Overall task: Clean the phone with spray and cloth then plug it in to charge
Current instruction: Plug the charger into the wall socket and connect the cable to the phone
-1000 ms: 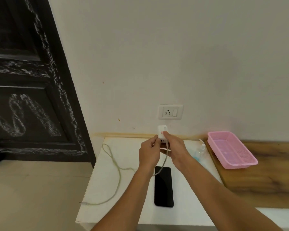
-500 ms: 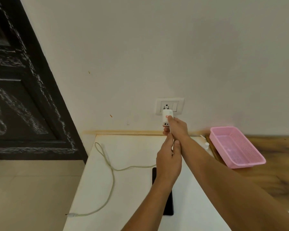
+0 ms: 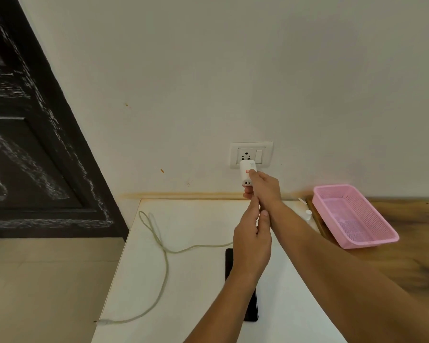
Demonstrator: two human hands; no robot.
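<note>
Pale, plain wall fills most of the view, with a dark carved door [image 3: 30, 149] at the left and a white table [image 3: 196, 280] pushed against the wall below. On the wall sits a white socket plate [image 3: 263, 154] with a switch beside its three holes. A person's right hand [image 3: 264, 186] reaches up to it, fingers closed around a white charger block [image 3: 247, 170] with a small red label, holding the block against the lower part of the socket; whether its pins are in cannot be told. The left hand [image 3: 252, 241] is raised just below the right wrist, thumb and fingers pinched together on something thin that is hidden between them, possibly the cable end. A pale cable [image 3: 165, 258] runs across the table from behind the left hand, loops toward the wall, then trails down to a loose plug tip near the table's front left edge. The black phone [image 3: 229, 263] lies flat on the table, screen dark, mostly covered by the left forearm. At the right, a pink perforated basket [image 3: 357, 216] rests on a wooden counter [image 3: 419, 243], and the white cap of a small bottle [image 3: 308, 213] shows just beside it.
</note>
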